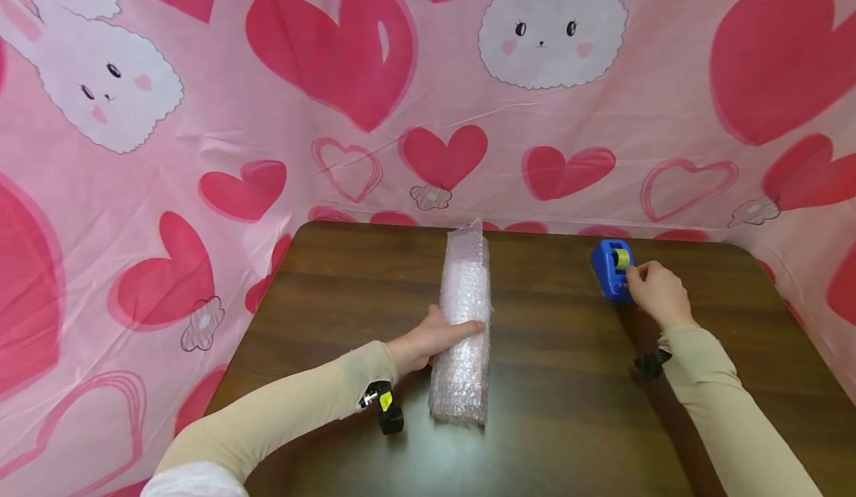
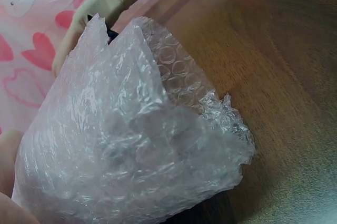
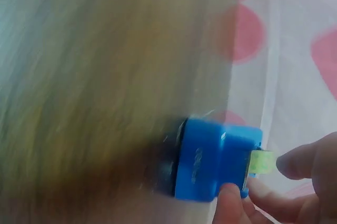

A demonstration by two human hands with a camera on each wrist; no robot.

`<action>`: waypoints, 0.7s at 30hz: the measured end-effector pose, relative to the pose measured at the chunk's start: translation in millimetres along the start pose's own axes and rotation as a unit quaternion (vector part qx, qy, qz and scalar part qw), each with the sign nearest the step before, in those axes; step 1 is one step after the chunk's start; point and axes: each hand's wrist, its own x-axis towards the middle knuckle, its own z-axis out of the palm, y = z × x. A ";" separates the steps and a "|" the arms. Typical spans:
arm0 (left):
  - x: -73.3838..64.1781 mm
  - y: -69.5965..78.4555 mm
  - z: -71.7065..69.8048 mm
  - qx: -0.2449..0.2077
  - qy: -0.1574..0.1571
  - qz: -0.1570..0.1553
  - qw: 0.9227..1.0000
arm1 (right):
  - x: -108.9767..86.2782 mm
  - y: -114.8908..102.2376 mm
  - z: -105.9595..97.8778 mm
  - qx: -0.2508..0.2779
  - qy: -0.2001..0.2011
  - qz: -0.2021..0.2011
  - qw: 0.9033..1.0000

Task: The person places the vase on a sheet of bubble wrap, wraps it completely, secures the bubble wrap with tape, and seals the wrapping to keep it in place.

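A long roll of bubble wrap [image 1: 461, 296] lies lengthwise in the middle of the table; in the left wrist view the loose, wrinkled end of the bubble wrap [image 2: 126, 145] fills most of the picture. My left hand [image 1: 431, 339] holds it from the left, thumb laid across the top and the other fingers mostly hidden. At the back right stands a blue tape dispenser [image 1: 610, 273] with a yellow-green roll. The bent fingers of my right hand [image 1: 660, 293] are at its right edge. In the right wrist view a fingertip touches the dispenser [image 3: 202, 161]; whether tape is pinched cannot be seen.
The brown wooden table [image 1: 542, 385] reaches back to a pink cloth [image 1: 448, 96] printed with hearts and rabbits, which hangs behind it and along both sides. Each wrist carries a black camera mount, one of them the left mount [image 1: 386, 408].
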 end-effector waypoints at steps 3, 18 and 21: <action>-1.3 1.3 0.4 0.005 0.002 -0.001 1.000 | 2.7 0.5 -2.1 0.056 -0.034 0.018 0.998; -3.6 2.4 -2.0 0.016 -0.005 -0.005 1.000 | -0.2 -1.8 -15.5 0.104 -0.049 0.050 0.992; -2.0 1.3 -2.5 0.015 -0.007 -0.004 1.000 | -1.0 0.7 -16.7 0.102 -0.027 0.067 0.992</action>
